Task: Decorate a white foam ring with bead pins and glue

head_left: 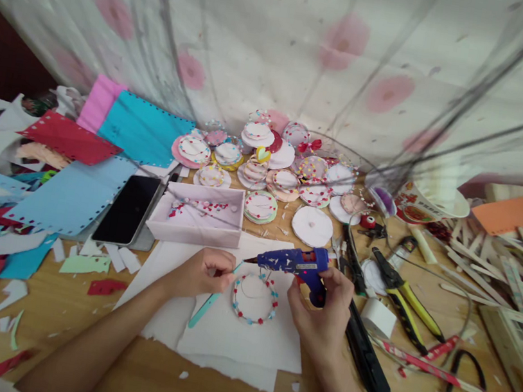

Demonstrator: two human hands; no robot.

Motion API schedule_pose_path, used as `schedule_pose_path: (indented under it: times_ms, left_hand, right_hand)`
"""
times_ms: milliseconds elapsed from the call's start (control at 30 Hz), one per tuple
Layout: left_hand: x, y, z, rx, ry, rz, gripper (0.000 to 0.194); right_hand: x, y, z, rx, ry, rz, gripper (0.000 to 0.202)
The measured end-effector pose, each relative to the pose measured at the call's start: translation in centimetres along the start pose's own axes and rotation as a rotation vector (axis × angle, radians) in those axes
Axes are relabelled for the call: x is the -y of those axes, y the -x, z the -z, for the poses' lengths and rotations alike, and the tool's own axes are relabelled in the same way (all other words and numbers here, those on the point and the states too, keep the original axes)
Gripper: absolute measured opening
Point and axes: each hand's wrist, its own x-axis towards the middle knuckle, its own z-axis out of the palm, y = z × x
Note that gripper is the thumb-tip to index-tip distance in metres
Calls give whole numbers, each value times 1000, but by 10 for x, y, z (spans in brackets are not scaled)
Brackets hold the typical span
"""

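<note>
My right hand (326, 309) grips a blue hot glue gun (293, 262), its dark nozzle pointing left. Just left of the nozzle, my left hand (209, 273) pinches a slim turquoise tool (207, 305), its tip close to or touching the nozzle; I cannot tell which. Below the gun lies a ring of red, blue and white beads (251, 319) on white paper (240, 349). Behind my left hand stands a white box (193, 232) with small red, white and blue pieces (199, 208) inside.
Bead-trimmed paper discs (260, 205) crowd the back. A phone (128, 210) and coloured paper sheets (72, 192) lie left. At right are yellow-handled pliers (407, 301), a black cutter (367, 347), a loose cord (451, 385), wooden sticks (518, 271) and a paper bowl (430, 207).
</note>
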Motion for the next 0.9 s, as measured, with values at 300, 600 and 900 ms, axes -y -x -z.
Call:
schedule_pose_path:
  times_ms: [300, 600, 900]
  left_hand:
    - [0, 1, 1, 13, 28, -5, 35]
    - [4, 2, 0, 7, 22, -7, 35]
    - [0, 1, 1, 17, 20, -5, 35]
  right_hand:
    - [-8, 0, -1, -15, 14, 88, 38]
    - [-6, 1, -1, -2, -27, 26, 38]
    - [-5, 1, -1, 1, -20, 24, 39]
